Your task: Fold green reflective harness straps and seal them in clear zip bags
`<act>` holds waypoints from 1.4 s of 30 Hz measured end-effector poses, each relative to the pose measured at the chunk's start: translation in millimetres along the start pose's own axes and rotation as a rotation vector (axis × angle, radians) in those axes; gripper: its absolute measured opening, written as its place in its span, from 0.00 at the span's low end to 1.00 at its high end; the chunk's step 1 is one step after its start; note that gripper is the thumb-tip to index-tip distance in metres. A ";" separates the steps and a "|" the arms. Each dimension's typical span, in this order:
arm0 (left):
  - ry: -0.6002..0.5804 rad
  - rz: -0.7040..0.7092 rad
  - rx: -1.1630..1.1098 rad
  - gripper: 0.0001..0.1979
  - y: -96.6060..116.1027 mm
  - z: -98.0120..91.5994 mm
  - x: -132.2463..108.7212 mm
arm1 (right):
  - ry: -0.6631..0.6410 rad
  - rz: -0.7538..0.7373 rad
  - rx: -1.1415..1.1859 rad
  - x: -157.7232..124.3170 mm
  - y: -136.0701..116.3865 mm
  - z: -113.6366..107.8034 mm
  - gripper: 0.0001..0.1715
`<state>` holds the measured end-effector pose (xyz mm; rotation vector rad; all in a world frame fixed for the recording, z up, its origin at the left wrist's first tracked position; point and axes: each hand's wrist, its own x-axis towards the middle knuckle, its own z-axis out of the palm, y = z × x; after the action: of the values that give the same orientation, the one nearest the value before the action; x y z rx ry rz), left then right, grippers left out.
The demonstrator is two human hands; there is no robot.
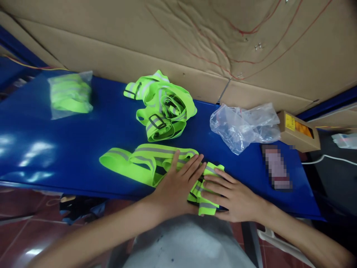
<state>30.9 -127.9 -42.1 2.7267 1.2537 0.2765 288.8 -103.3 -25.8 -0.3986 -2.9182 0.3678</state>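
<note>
A neon green reflective strap [145, 167] with grey stripes lies in loops on the blue table under my hands. My left hand [181, 182] rests flat on its middle, fingers stretched out. Beside it, my right hand [228, 193] presses the folded right end of the strap, its fingers extended and slightly apart. Dark buckle parts show between the two hands, mostly covered. Farther back sits a coiled bundle of the same green strap [167, 108] with a black buckle [157, 121] facing me.
At the left, a clear bag of folded green strap [71, 93] lies on the blue table [111, 123]. Crumpled plastic bags [244, 124], a cardboard box [299, 130] and a blurred-out phone-like object [277, 167] are at the right. A cardboard-covered wall [111, 56] rises behind.
</note>
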 end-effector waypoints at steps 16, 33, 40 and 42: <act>-0.015 0.107 0.085 0.53 -45.8 -16.9 -11.7 | -0.037 -0.050 0.031 5.2 -6.3 -16.2 0.25; 0.105 -0.051 0.132 0.26 -51.8 -11.5 -23.8 | -0.022 -0.164 -0.105 114.1 7.8 -15.5 0.33; 0.125 -0.067 0.083 0.26 -53.8 -9.7 -28.3 | 0.147 -0.212 -0.148 95.4 8.9 7.0 0.32; 0.120 -0.062 0.087 0.27 -53.0 -10.0 -28.8 | 0.060 -0.216 -0.120 85.2 6.3 8.0 0.45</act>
<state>-28.8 -115.2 -45.7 2.7740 1.4109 0.3934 207.8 -75.0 -23.5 -0.1060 -2.8946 0.1484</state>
